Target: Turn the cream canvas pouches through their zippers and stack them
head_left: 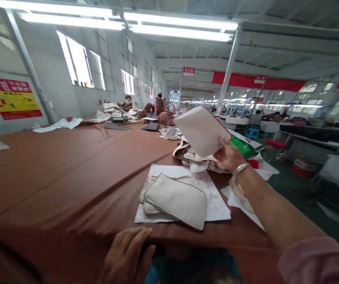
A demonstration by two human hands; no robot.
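Observation:
My right hand [230,156] is raised and pinches the corner of a cream fabric panel [201,128] with rounded corners and a brown edge. The panel is tilted up above a heap of cream pieces [200,162]. My left hand [128,250] lies at the table's near edge, fingers stretched out and slightly apart, with nothing visible in it. Just beyond it, a small stack of similar cream panels [176,201] rests unevenly on a white sheet [216,201]. The top panel's lower right corner sticks out past the sheet.
A brown cover [68,169] with creases drapes the wide table. Farther back are a stack of framed pieces [171,133], dark flat pieces [150,126] and a cream pile [113,110]. A green bag [242,146] sits beyond my right hand. Other people [160,105] are in the background.

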